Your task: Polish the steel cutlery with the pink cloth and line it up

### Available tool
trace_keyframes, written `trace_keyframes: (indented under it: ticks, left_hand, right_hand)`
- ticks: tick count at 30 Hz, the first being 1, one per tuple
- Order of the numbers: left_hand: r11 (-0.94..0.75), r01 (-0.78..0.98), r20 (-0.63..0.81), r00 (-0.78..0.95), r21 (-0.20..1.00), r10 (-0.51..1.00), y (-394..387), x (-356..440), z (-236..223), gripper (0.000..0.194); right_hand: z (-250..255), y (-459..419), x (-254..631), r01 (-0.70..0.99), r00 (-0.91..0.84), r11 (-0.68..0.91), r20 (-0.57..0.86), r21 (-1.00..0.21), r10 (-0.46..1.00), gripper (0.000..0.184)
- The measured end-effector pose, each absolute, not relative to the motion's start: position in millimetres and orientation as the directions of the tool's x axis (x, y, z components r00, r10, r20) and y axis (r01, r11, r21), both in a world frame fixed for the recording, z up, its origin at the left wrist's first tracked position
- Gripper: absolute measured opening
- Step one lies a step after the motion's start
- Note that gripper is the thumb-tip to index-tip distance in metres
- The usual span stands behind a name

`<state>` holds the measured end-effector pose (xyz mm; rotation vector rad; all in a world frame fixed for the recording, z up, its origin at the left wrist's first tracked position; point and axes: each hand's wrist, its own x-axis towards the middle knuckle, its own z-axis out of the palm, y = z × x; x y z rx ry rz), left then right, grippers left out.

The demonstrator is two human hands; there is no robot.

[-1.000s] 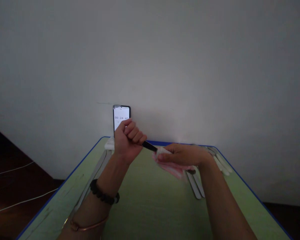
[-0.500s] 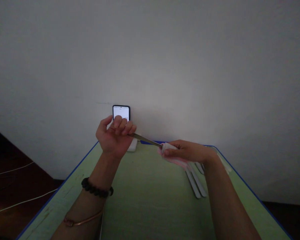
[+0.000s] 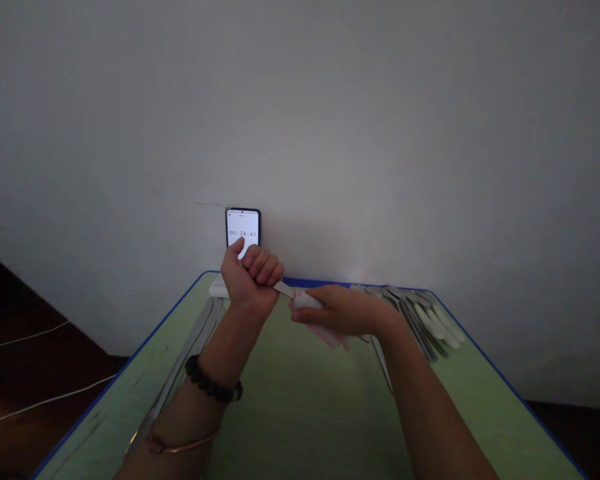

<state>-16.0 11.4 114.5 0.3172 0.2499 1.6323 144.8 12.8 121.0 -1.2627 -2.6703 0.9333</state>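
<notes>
The left hand point(image 3: 250, 277) has its fingers curled tight, and its grip holds one end of a thin, flat, grey, shiny strip point(image 3: 284, 289). The right hand point(image 3: 350, 310) pinches a soft pink and white cloth point(image 3: 325, 335), and its grip squeezes the cloth around the strip's other end, so I cannot see that end. The strip is up above the green table point(image 3: 300, 407), near the far blue edge. Behind the left hand, a black phone with a bright white screen point(image 3: 243, 223) stands by the wall near the far left corner. Flat grey and white things with long handles point(image 3: 423, 323) lie fanned out at the far right corner. Long grey flat pieces point(image 3: 193, 343) lie along the left edge.
</notes>
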Motion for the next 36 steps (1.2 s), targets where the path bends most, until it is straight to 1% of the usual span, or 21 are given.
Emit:
trace_keyframes:
  ticks: [4,8,10,12,18,22,25,28,33,36]
  left_hand:
    - [-0.065,-0.917,0.008,-0.067,0.393,0.998,12,-9,113,0.045]
    - [-0.092,-0.912,-0.047,-0.121,0.4,0.992,16,-8,110,0.041]
    - [-0.097,-0.915,-0.049,-0.126,0.392,0.991,18,-9,110,0.04]
    - [-0.098,-0.919,-0.019,-0.114,0.382,0.993,18,-10,111,0.042]
    - [-0.164,-0.911,0.044,-0.159,0.378,0.986,13,-23,118,0.046]
    - [-0.243,-0.898,0.122,-0.212,0.367,0.969,11,-36,123,0.047]
    - [-0.26,-0.888,0.161,-0.213,0.379,0.964,10,-39,125,0.048]
    - [-0.239,-0.885,0.177,-0.181,0.4,0.967,7,-31,127,0.048]
    - [-0.105,-0.879,0.153,-0.037,0.464,0.987,0,-10,130,0.049]
    - [-0.092,-0.877,0.145,-0.026,0.471,0.989,-1,-9,132,0.05]
  right_hand:
    - [117,15,142,0.683,-0.667,0.487,-0.195,-0.544,0.719,0.039]
    - [117,18,143,0.734,-0.602,0.465,-0.158,-0.495,0.783,0.038]
    - [117,20,144,0.763,-0.559,0.451,-0.122,-0.463,0.82,0.036]
    - [116,21,146,0.775,-0.537,0.437,-0.11,-0.456,0.836,0.034]
    - [114,25,166,0.727,-0.587,0.412,-0.186,-0.55,0.788,0.04]
    - [119,26,186,0.71,-0.58,0.395,-0.166,-0.583,0.798,0.045]
    - [121,23,188,0.712,-0.582,0.392,-0.177,-0.582,0.794,0.044]
    - [123,18,174,0.702,-0.607,0.415,-0.182,-0.579,0.773,0.039]
    - [125,12,146,0.607,-0.684,0.461,-0.13,-0.648,0.718,0.034]
    - [123,13,145,0.569,-0.707,0.46,-0.12,-0.681,0.697,0.033]
